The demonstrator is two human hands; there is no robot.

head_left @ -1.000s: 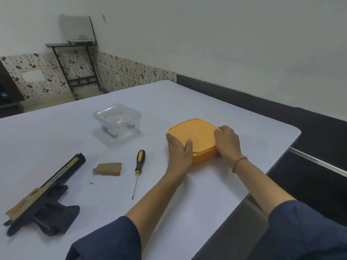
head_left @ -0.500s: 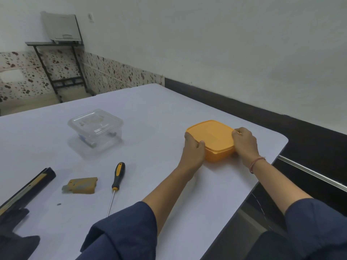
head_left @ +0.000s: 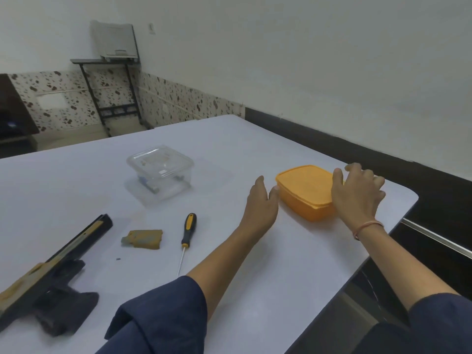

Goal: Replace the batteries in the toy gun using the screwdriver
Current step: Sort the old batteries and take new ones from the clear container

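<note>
Our left hand [head_left: 261, 204] and right hand [head_left: 356, 194] hang slack and empty at the orange box [head_left: 304, 187], far right (the toy gun [head_left: 58, 277], near left, looks light and rigid; grasp its handle).

Toy gun [head_left: 46, 282] far left on table [head_left: 255, 290] — battery cover [head_left: 143, 239], screwdriver [head_left: 187, 237] right of it — lidded box [head_left: 305, 191] far right.

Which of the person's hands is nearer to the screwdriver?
Left. The left hand is just right of the screwdriver, beside the orange box; the right hand is beyond, at the box's other end.
</note>
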